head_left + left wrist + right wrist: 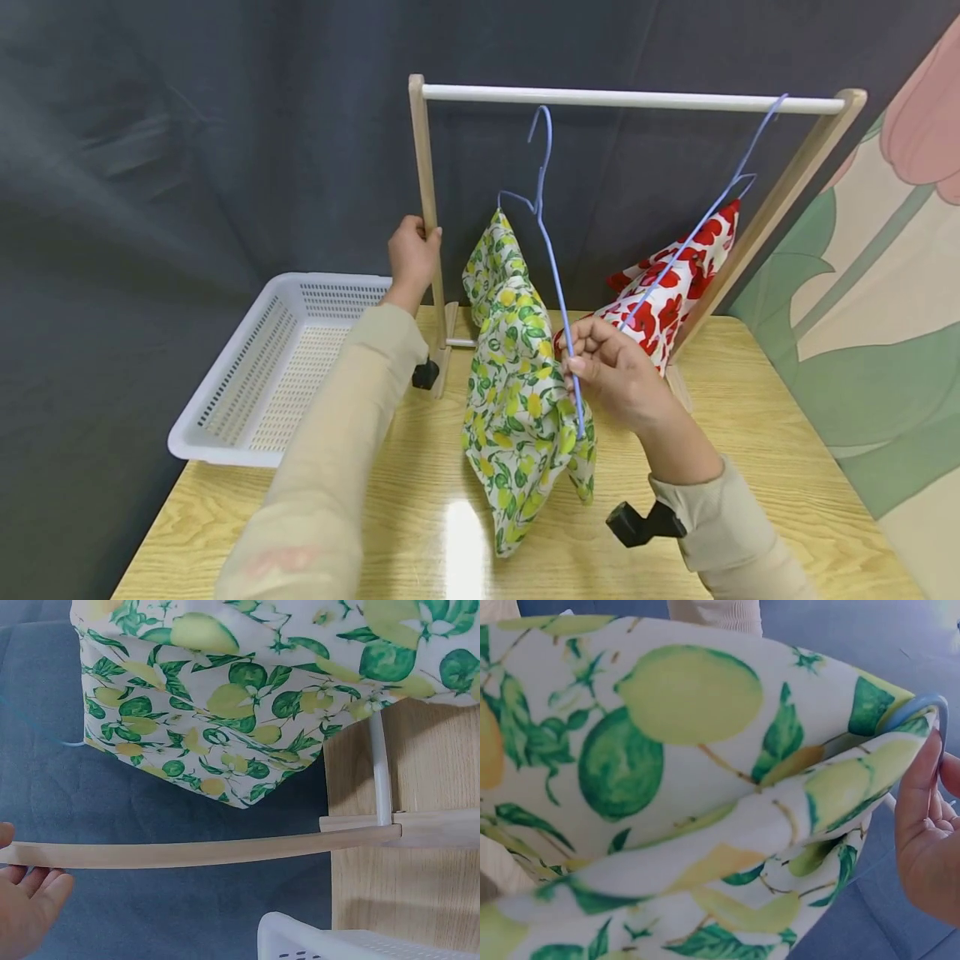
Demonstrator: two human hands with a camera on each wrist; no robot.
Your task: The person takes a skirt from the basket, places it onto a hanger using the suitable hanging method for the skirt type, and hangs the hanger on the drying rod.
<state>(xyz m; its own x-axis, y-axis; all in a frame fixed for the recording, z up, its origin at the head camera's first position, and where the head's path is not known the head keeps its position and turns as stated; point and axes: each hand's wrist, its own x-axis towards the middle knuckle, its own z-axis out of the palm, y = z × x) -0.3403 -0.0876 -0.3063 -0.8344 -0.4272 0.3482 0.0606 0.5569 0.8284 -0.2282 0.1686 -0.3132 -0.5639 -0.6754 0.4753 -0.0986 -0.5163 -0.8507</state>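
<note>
A white cloth with lemons and green leaves (517, 367) drapes from a blue wire hanger (555, 267). My right hand (618, 375) pinches the hanger's near arm between thumb and fingers; in the right wrist view the hanger's bent end (922, 701) shows at the cloth's corner. The hanger's hook (545, 125) stands near the white rail (630, 97), just below it in the head view. My left hand (415, 257) grips the left wooden post (425, 167) of the rack, its fingers behind the post in the left wrist view.
A second blue hanger (738, 167) on the rail's right end carries a white cloth with red flowers (675, 283). Left of the rack sits a white plastic basket (225, 367). Rack and basket stand on a wooden table (765, 467), a dark curtain (225, 125) behind.
</note>
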